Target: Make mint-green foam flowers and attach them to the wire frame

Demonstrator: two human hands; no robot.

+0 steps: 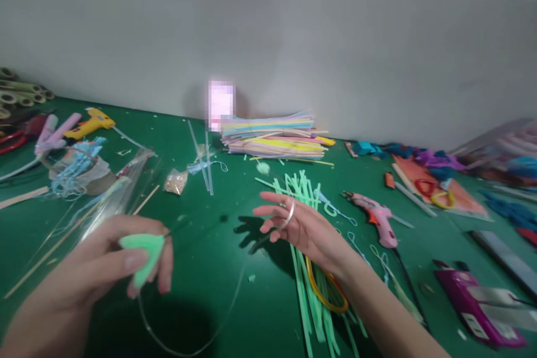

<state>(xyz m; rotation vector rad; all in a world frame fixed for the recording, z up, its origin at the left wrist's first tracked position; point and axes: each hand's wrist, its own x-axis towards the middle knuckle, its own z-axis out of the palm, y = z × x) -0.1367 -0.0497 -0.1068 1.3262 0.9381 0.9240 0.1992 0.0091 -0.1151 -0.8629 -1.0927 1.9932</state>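
Note:
My left hand (pixel 100 268) is closed, pinching a folded, fuzzy light-green piece (pixel 145 249) between thumb and fingers. From its lower tip a thin pale cord (pixel 213 338) hangs in a curve and rises toward my right hand (pixel 302 229). The fingers of that hand are stretched out and somewhat apart, with a white band (pixel 290 213) around one. A thin dark shape lies just below those fingertips; I cannot tell what it is. Beneath my right wrist lie many light-green fuzzy stems (pixel 308 302) and a yellow-orange loop handle (pixel 321 291).
A pink glue gun (pixel 380 218) lies at right, near a magenta device (pixel 474 305). Bundled pastel stems (pixel 272 137) rest against the wall. A yellow glue gun (pixel 92 123) is at far left. A small bag of beads (pixel 175 183) sits beyond my left hand.

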